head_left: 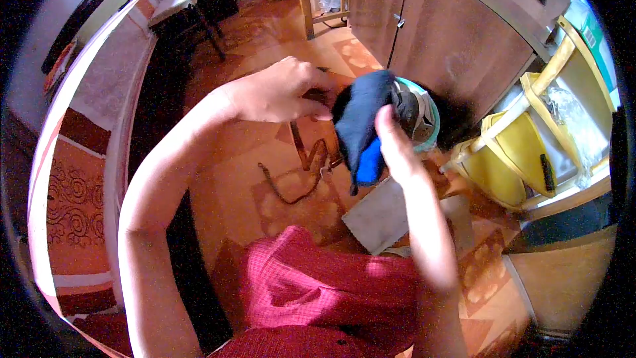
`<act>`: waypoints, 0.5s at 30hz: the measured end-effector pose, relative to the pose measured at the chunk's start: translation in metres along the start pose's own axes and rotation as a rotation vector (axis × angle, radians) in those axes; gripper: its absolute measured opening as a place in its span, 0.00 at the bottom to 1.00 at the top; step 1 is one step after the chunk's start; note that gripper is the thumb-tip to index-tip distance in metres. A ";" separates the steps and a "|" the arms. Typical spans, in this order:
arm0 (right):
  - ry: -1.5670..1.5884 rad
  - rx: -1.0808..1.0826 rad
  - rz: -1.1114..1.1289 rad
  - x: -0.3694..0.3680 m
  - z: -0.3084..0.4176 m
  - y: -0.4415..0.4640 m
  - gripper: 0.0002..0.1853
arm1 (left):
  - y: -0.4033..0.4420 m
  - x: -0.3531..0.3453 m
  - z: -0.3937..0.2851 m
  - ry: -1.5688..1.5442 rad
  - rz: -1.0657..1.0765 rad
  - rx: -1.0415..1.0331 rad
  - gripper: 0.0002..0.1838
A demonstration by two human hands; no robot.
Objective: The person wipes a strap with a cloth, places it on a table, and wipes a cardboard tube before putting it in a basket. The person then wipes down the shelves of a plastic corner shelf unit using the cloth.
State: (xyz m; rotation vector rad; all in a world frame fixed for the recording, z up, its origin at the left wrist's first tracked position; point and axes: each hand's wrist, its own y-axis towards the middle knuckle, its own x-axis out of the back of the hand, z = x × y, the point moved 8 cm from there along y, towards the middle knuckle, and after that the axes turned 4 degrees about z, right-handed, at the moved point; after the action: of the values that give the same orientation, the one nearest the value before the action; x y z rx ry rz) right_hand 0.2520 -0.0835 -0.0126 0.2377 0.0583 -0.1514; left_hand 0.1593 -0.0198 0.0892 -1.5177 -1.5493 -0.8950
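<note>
My left hand [285,93] is at the upper middle with its fingers curled, close to the left side of a dark navy cloth [364,109]. Whatever its fingertips hold is too dark to make out. On the right, my right hand [396,146] grips the cloth, thumb upward, its other fingers hidden. A bright blue part [371,162] shows at the cloth's lower end. Behind the cloth stands a round container with a light teal rim [434,119] and grey and white items inside. Red checked fabric [298,278] lies below, at my lap.
A brown cabinet [450,40] stands at the back. Yellow containers [510,159] sit in a wooden rack [503,122] on the right. A dark cord [291,200] and a pale flat board [377,215] lie on the orange floor [232,159]. A patterned bed edge [79,199] runs along the left.
</note>
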 end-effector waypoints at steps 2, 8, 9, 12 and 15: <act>-0.233 0.147 -0.002 -0.025 0.029 -0.005 0.26 | 0.004 0.006 -0.006 0.071 -0.143 -0.129 0.09; 0.025 -0.143 0.144 -0.028 0.013 -0.007 0.21 | -0.016 0.026 0.019 -0.061 -0.282 0.030 0.06; -0.027 -0.131 0.173 -0.027 0.016 -0.008 0.24 | -0.020 0.026 0.021 -0.124 -0.301 0.043 0.06; -0.062 -0.174 0.188 -0.025 0.018 -0.012 0.24 | -0.027 0.020 0.030 -0.242 -0.331 0.117 0.07; -0.104 -0.129 0.185 -0.014 0.013 -0.013 0.22 | -0.041 0.015 0.053 -0.296 -0.368 0.307 0.07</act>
State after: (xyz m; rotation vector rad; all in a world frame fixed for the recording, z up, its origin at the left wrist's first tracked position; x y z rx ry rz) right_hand 0.2365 -0.0969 -0.0017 0.1056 -0.0572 0.0241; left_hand 0.1153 0.0321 0.0798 -1.2018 -2.1212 -0.6050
